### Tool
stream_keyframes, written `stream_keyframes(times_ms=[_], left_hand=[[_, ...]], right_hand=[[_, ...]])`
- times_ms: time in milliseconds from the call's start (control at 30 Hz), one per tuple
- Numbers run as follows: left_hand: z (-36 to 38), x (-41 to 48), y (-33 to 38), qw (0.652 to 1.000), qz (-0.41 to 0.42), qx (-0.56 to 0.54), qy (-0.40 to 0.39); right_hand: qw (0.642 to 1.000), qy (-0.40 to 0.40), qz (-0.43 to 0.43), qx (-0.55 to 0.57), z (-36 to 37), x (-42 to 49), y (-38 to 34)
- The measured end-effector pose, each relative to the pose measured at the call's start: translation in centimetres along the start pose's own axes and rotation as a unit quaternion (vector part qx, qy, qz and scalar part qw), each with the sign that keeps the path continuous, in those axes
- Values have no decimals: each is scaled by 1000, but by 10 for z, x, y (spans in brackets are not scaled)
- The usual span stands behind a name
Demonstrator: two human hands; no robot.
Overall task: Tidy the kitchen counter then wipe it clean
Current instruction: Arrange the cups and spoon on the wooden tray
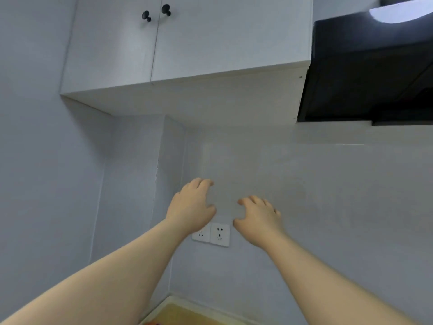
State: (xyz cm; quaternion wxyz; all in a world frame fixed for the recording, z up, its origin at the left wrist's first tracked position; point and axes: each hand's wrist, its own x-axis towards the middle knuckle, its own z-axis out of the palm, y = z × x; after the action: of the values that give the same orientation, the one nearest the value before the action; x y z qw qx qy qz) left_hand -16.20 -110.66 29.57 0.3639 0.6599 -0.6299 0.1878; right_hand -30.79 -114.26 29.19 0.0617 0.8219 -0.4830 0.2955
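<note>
While my left grip [192, 207] and right grip [257, 219] hover, fingers apart and empty, the hard bench [161, 306] shows nothing to grasp.

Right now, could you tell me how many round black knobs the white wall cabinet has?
2. One round black knob sits on the left door of the white wall cabinet, the other knob on the right door, flanking the centre seam. More may lie above the frame.
</note>
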Motion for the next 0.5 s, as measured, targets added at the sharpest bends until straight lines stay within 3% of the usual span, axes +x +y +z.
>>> stream_keyframes(times_ms=[300,500], left_hand=[[34,-88,-14,992,-79,16,-102],[59,-130,-16,982,-95,7,-160]], right_hand=[[991,-127,22,40,71,-69,17],[986,-156,46,47,97,-107,21]])
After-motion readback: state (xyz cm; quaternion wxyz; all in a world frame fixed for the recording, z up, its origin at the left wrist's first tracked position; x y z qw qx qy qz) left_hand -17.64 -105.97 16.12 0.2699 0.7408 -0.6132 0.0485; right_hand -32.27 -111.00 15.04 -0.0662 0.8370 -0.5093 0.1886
